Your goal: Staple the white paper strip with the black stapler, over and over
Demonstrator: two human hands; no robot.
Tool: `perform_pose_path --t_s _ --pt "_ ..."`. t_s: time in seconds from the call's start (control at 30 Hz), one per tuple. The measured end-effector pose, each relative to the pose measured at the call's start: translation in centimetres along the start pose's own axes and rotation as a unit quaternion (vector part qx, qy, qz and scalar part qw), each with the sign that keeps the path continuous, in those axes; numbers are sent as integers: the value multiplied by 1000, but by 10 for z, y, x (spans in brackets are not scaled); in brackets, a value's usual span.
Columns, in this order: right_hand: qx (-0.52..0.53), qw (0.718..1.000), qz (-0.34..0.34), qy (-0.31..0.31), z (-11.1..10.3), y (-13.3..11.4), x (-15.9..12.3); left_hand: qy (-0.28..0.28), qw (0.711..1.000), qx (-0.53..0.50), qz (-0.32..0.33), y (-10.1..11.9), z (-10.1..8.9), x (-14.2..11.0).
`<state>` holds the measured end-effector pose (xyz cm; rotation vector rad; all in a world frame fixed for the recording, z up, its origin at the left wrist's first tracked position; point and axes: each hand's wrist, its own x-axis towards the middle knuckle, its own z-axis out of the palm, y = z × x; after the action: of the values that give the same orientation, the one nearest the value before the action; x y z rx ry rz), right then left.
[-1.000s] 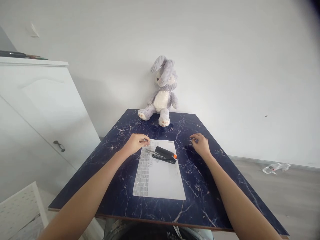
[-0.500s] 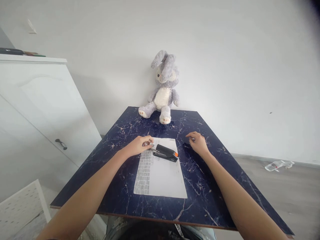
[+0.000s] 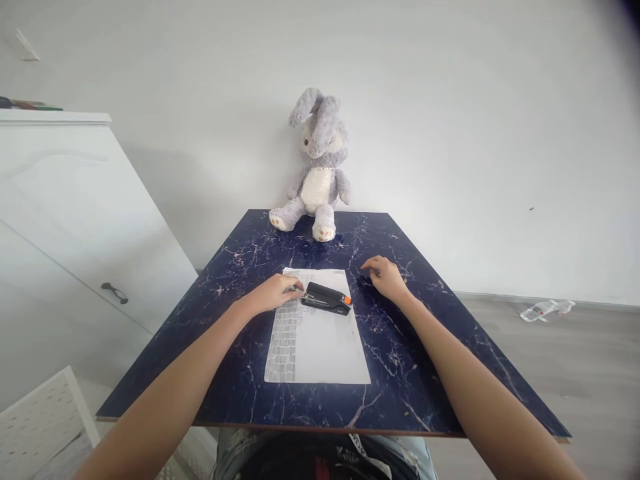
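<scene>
A black stapler (image 3: pixel 327 298) with an orange patch on its right end lies across a printed sheet of paper (image 3: pixel 333 353). Its slim metal part sticks out to the left, towards my left hand (image 3: pixel 275 292). Thumb and fingertips of that hand are closed on a small silvery metal piece at the stapler's left end; its exact shape is partly hidden by the fingers. My right hand (image 3: pixel 389 279) rests on the table right of the paper, apart from the stapler. Its index finger is stretched out, the other fingers are loosely bent, and I see nothing held.
The dark blue marbled table (image 3: pixel 240 393) stands against the wall. A grey plush rabbit (image 3: pixel 317 180) sits at its far edge. To the left is a white cabinet (image 3: pixel 60 220) with a dark handle. A clear plastic item (image 3: pixel 545 310) lies on the floor at right.
The whole view has shifted slightly. My left hand has tilted a little and the silvery piece shows less between its fingers. The right hand keeps its place on the table.
</scene>
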<state>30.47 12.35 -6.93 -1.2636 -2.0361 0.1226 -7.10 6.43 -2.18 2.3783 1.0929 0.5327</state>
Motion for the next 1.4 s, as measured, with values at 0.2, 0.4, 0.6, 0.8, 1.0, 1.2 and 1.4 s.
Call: perform_pose_path --t_s 0.2,0.4,0.6,0.8,1.0,1.2,1.4 --pt "1 1000 3 -16 -2 -5 0 -5 1000 24 8 0 -2 -2" --pt "3 1000 1 -18 -4 -8 0 9 998 23 49 -6 -15 -4" --pt "23 999 -1 -26 -7 -14 0 -23 999 -24 33 -18 -30 -10" --pt "191 974 -18 -125 -15 -72 -2 -18 997 -33 68 -20 -24 -6" --pt "184 964 -75 -175 20 -129 -14 40 999 -22 20 -12 -2 3" --pt "196 967 -68 -150 33 -129 -16 89 995 -32 14 3 20 17" --pt "162 974 -71 -143 29 -136 -16 100 994 -34 0 1 19 20"
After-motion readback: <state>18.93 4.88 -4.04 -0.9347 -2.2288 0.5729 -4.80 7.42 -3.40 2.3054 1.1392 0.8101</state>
